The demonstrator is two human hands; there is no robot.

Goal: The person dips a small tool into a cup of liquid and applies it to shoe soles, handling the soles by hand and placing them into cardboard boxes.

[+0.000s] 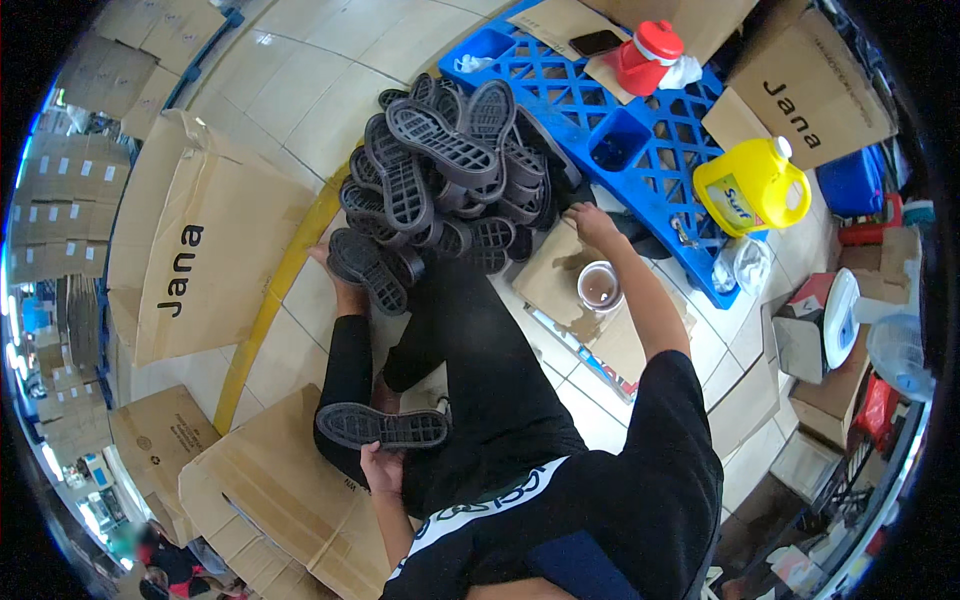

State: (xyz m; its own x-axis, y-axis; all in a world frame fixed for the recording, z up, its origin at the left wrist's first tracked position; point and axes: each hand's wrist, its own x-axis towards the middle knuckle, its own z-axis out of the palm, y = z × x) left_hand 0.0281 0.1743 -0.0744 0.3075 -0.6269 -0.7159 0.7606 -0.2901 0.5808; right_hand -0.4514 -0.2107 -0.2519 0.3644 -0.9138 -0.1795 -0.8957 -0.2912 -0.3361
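My left hand (pixel 382 468) is closed on the near edge of a dark grey shoe sole (pixel 383 427), held over my left leg with its gridded face up. Out to the right, my right hand (pixel 593 225) has its fingers bent together at the far edge of a wet-looking cardboard sheet (pixel 550 275), beside dark items. What it grips, if anything, I cannot make out. Between my feet and the pallet lies a heap of similar gridded soles (pixel 405 185), several stacked and tilted. One more sole (pixel 368 270) leans at the heap's near left, by my left foot.
A cup of brown liquid (pixel 599 287) stands on the cardboard. The blue pallet (pixel 640 150) carries a phone (pixel 596 43), a red container (pixel 650 58) and a yellow jug (pixel 752 188). Cartons (pixel 215 240) stand at left; flattened cardboard (pixel 300 490) lies near. Another person (pixel 175 565) is at lower left.
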